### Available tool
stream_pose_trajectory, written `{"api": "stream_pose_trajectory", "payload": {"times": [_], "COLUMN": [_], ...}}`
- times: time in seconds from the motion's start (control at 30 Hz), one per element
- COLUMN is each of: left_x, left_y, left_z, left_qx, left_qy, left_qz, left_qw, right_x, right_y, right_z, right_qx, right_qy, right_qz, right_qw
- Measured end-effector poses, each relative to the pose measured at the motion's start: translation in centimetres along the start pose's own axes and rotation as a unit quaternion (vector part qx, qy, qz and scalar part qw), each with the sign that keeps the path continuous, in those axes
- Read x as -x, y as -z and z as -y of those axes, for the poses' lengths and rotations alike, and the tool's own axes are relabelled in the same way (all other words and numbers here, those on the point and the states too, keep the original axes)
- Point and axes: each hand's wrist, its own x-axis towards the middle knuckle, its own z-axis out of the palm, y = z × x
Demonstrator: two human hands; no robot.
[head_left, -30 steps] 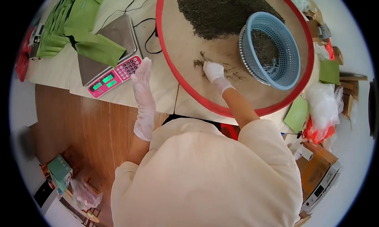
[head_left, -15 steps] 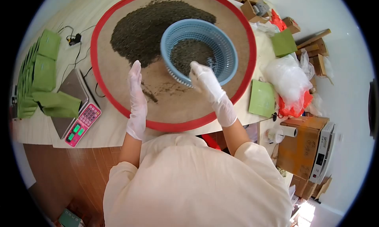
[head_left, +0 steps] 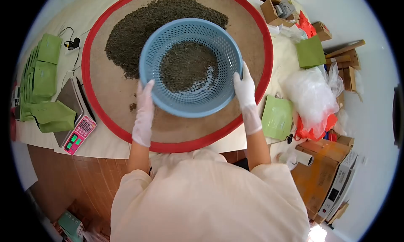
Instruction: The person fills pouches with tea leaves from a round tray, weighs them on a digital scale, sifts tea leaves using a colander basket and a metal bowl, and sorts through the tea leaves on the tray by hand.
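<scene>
A blue perforated plastic basket (head_left: 191,109) is held between my two gloved hands over a round tan tray with a red rim (head_left: 185,147). My left hand (head_left: 144,105), in a thin whitish glove, grips the basket's left rim; its fingers are partly hidden. On the opposite side, my right hand (head_left: 245,90) has its thumb and fingers closed on the rim. Inside the basket lies a layer of dark, loose material (head_left: 185,67) like dried tea leaves. A larger heap of the same stuff (head_left: 130,36) spreads behind and left of it on the tray.
To the left are a scale with a pink keypad (head_left: 80,134) and several green pouches (head_left: 44,74). A green pouch (head_left: 277,118), a clear plastic bag (head_left: 309,95) and cardboard boxes (head_left: 320,170) stand on the right. A cable with a black plug (head_left: 73,43) lies at the back left.
My right hand has moved from above the basket's inside to its right rim, and my left hand has come onto the left rim. The basket has shifted left and nearer.
</scene>
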Motion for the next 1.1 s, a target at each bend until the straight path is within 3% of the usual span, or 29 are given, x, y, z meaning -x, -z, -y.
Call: {"api": "stream_pose_trajectory", "payload": {"times": [0.07, 0.13, 0.17, 0.2, 0.27, 0.3, 0.33, 0.37, 0.4, 0.43, 0.47, 0.53, 0.6, 0.63, 0.67, 0.73, 0.77, 0.8, 0.87, 0.9, 1.0, 1.1], "left_x": [-0.8, -1.4, -0.9, -1.2, -1.9, -2.2, -2.3, -2.2, -2.2, -2.2, -2.2, -1.0, -1.9, -1.2, -1.7, -2.8, -2.0, -2.0, -2.0, -2.0, -2.4, -1.8], "left_y": [1.6, 0.2, -1.5, -2.6, -0.6, 0.5, 1.1, 0.4, 0.0, -0.5, -1.3, -1.5, 1.6, 0.2, -0.2, -0.4, -1.8, -1.5, -0.2, 0.5, -0.7, -1.5], "left_z": [-0.8, -0.9, -0.7, -0.7, -1.9, -3.5, -4.8, -5.3, -4.1, -2.2, -1.1, -2.8, -4.3, -6.1, -5.2, -2.7, -1.9, -2.3, -3.7, -5.5, -6.1, -2.3], "left_qx": [0.057, 0.068, -0.002, -0.065, -0.076, 0.047, 0.167, 0.075, 0.071, 0.000, -0.070, -0.083, 0.059, 0.114, 0.108, -0.035, -0.084, -0.079, -0.027, 0.037, 0.068, -0.103], "left_qy": [0.000, 0.011, -0.009, -0.036, -0.018, 0.070, 0.159, 0.118, 0.119, 0.054, -0.010, 0.026, 0.144, 0.162, 0.167, 0.056, 0.013, 0.009, 0.042, 0.120, 0.119, 0.025], "left_qz": [0.054, 0.025, 0.006, -0.008, -0.031, 0.035, 0.097, 0.041, 0.037, 0.000, -0.036, -0.070, 0.025, 0.015, 0.017, -0.022, -0.053, -0.053, -0.011, 0.016, -0.031, -0.064], "left_qw": [0.997, 0.997, 1.000, 0.997, 0.996, 0.996, 0.968, 0.989, 0.990, 0.999, 0.997, 0.994, 0.988, 0.980, 0.980, 0.998, 0.995, 0.995, 0.999, 0.992, 0.990, 0.992], "right_x": [0.6, 0.8, 0.6, 0.3, 1.6, 3.1, 3.5, 2.3, 1.2, 0.6, 0.5, 1.7, 4.2, 4.6, 3.8, 1.3, 0.6, 0.7, 2.7, 4.0, 3.0, 1.2], "right_y": [1.1, 1.1, 2.2, 2.5, 1.5, 1.4, 0.5, 0.2, 0.0, 1.9, 3.0, 2.6, 0.4, -0.1, -0.8, 1.3, 2.4, 3.0, 1.5, 0.5, -0.5, 2.6], "right_z": [2.6, 2.5, 3.2, 2.0, 1.3, 3.8, 4.4, 3.9, 3.6, 5.3, 5.6, 3.7, 2.9, 4.3, 3.9, 5.2, 5.2, 4.6, 3.5, 3.4, 4.9, 5.4], "right_qx": [-0.008, -0.096, -0.154, -0.211, -0.186, -0.117, -0.137, -0.144, -0.154, -0.192, -0.279, -0.231, -0.084, -0.131, -0.120, -0.201, -0.245, -0.320, -0.165, -0.116, -0.200, -0.270], "right_qy": [-0.016, 0.059, -0.021, -0.004, -0.006, -0.008, -0.002, -0.007, -0.006, -0.075, -0.067, -0.015, 0.012, -0.045, 0.007, -0.076, -0.043, -0.076, -0.011, -0.013, -0.038, -0.068], "right_qz": [0.011, -0.059, -0.027, -0.012, -0.024, -0.013, -0.012, -0.026, -0.036, 0.002, 0.014, -0.011, -0.035, -0.004, -0.036, -0.021, -0.025, 0.004, -0.032, -0.028, -0.027, -0.008], "right_qw": [1.000, 0.992, 0.987, 0.977, 0.982, 0.993, 0.991, 0.989, 0.987, 0.979, 0.958, 0.973, 0.996, 0.990, 0.992, 0.976, 0.968, 0.944, 0.986, 0.993, 0.979, 0.960]}}
